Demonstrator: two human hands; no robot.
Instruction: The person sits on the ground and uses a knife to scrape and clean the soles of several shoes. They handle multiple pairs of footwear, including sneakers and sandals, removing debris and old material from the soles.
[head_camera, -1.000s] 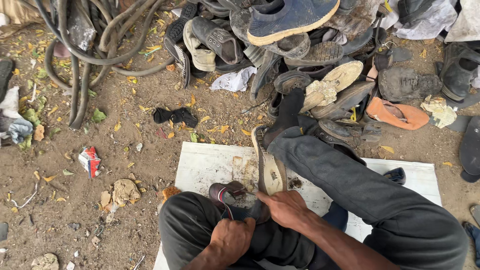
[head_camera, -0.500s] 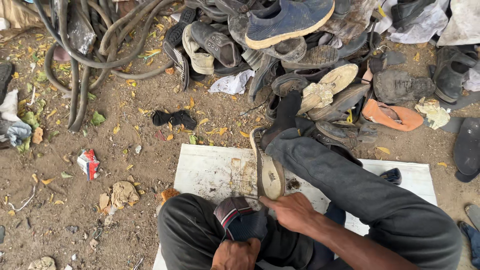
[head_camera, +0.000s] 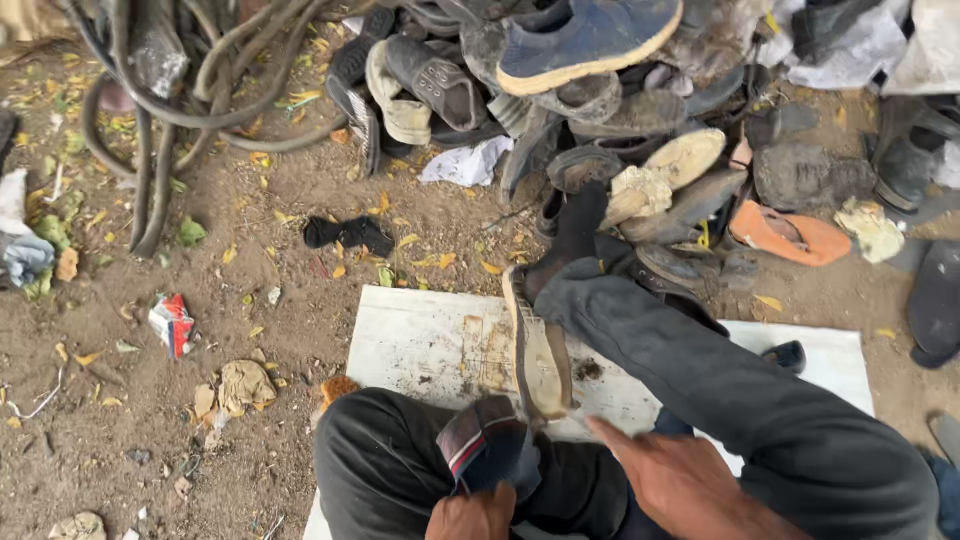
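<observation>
A: Where are the hands, and what do they hold?

B: The left hand (head_camera: 475, 513) is at the near edge, half cut off by the frame. It touches a dark shoe upper with a striped edge (head_camera: 487, 447) that lies on the person's lap, but whether its fingers are closed on the piece one cannot tell. The right hand (head_camera: 672, 478) is just to the right of it, palm down, fingers stretched out and holding nothing. Its fingertips (head_camera: 597, 428) point toward the near end of a worn shoe sole (head_camera: 540, 355).

A: And where is this sole?

B: It stands on its edge on the white board (head_camera: 420, 340), between the two dark trouser legs (head_camera: 740, 390). It touches the far leg, which crosses the board toward the right.

A: Is there open room?

B: The left part of the board is bare but stained. Left of it is open dirt ground (head_camera: 270, 300) with yellow leaves, a small red and white wrapper (head_camera: 172, 324) and a black scrap (head_camera: 348, 234). On the far side a pile of old shoes (head_camera: 640, 120) closes the way, and dark hoses (head_camera: 170, 90) lie at the far left.

A: What is hard to see?

B: The near edge of the board is hidden under the legs. The foot at the far end of the leg is lost among the shoes.
</observation>
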